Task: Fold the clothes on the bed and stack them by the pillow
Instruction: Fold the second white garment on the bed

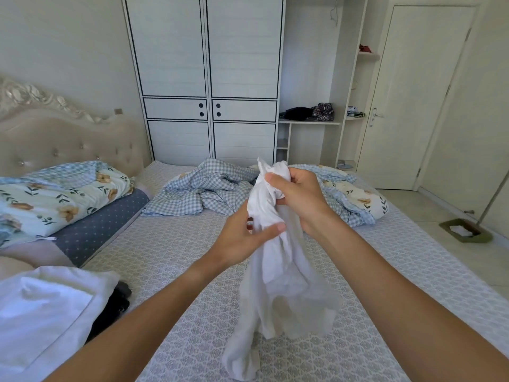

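A crumpled white garment (283, 285) hangs above the middle of the bed (170, 255), its lower end trailing onto the sheet. My right hand (300, 199) grips its bunched top. Just below, my left hand (248, 235) pinches the cloth between thumb and fingers. At the near left lies a flat white garment (46, 307) with a dark piece of clothing (115, 304) partly under it. A floral pillow (57, 199) rests at the left by the headboard, on a grey dotted one (104, 224).
A rumpled blue checked quilt (220, 194) lies across the far end of the bed. A white wardrobe (206, 78) and open shelves stand behind it. To the right are a closed door (413, 100) and a dustpan (465, 230) on the floor.
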